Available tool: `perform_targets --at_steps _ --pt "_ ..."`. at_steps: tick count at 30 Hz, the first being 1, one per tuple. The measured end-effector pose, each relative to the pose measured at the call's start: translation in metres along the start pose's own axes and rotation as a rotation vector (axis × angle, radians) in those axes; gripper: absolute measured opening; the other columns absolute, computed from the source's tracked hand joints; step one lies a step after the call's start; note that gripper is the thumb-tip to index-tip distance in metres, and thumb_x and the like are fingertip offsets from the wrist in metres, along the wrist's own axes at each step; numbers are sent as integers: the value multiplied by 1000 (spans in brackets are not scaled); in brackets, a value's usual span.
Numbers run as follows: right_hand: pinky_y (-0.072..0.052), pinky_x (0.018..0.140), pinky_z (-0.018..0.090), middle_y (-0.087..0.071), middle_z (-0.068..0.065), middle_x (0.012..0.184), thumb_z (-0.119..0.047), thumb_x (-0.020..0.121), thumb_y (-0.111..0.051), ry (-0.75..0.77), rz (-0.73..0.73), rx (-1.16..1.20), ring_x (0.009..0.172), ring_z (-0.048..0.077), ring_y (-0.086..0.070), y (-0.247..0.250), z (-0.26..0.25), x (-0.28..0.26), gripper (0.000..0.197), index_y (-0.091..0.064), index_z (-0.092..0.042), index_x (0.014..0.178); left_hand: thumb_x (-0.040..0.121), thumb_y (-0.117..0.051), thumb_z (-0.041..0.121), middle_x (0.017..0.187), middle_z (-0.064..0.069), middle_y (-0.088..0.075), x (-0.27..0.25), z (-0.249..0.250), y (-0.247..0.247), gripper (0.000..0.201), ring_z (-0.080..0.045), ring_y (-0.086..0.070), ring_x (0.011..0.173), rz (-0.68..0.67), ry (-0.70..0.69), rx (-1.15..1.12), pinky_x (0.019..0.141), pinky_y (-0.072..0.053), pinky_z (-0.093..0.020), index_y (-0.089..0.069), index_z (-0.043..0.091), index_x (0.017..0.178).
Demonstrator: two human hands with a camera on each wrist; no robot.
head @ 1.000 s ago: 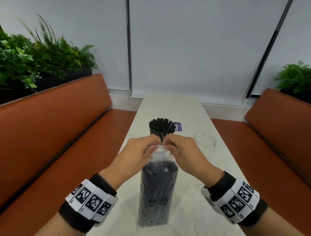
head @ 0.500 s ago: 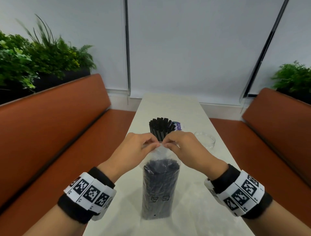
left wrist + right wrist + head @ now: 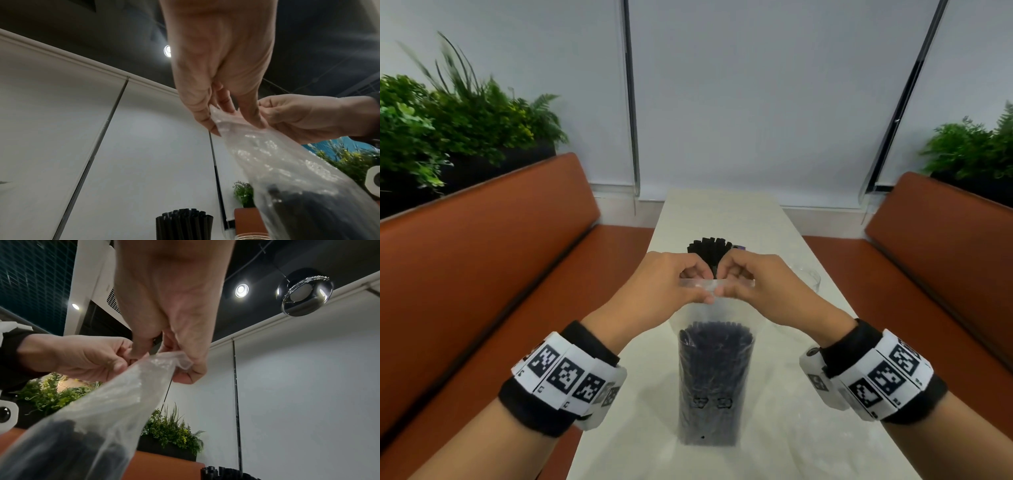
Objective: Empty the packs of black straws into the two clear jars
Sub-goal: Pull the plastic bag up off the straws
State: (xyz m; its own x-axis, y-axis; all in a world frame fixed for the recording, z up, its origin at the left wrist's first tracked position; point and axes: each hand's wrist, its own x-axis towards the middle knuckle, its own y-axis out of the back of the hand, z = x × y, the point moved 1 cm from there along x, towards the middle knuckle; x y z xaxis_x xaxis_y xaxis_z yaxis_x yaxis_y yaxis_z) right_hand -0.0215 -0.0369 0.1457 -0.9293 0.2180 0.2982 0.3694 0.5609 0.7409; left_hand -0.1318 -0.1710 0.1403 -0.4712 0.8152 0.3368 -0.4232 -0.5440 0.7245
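Note:
A clear plastic pack of black straws (image 3: 714,380) stands upright on the white table (image 3: 791,428) in front of me. My left hand (image 3: 671,284) and right hand (image 3: 753,286) both pinch the pack's top edge (image 3: 714,284), side by side, fingers curled. The left wrist view shows my left hand (image 3: 216,100) pinching the crinkled film of the pack (image 3: 267,154). From the right wrist, my right hand (image 3: 176,345) grips the same pack (image 3: 115,399). Behind my hands a jar filled with black straws (image 3: 709,251) stands upright. An empty clear jar (image 3: 806,275) sits at the right.
Orange bench seats (image 3: 482,274) run along both sides of the narrow table. Planters with green plants (image 3: 448,130) sit behind the benches. A small purple-labelled item (image 3: 739,247) peeks out behind the filled jar. White blinds cover the far wall.
Both hands have risen slightly with the pack's top edge and now hold it stretched flat between them. The pack still stands on the table.

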Motion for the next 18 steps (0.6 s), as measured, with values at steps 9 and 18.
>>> perform_targets --at_steps 9,18 --pt "-37 65 27 -59 7 76 -18 88 -59 -172 -172 -18 69 15 -47 29 -14 7 18 -66 -18 72 82 -68 19 81 -4 -72 19 7 7 5 -18 -64 77 -106 -10 -174 82 -50 -40 -72 22 80" --pt "-55 51 22 -64 -3 55 6 85 -57 -423 -458 430 47 10 -58 51 -12 32 22 -57 -10 69 81 -68 26 74 9 -56 27 30 8 14 -6 -49 67 427 -11 -5 59 -35 -10 -54 23 76"
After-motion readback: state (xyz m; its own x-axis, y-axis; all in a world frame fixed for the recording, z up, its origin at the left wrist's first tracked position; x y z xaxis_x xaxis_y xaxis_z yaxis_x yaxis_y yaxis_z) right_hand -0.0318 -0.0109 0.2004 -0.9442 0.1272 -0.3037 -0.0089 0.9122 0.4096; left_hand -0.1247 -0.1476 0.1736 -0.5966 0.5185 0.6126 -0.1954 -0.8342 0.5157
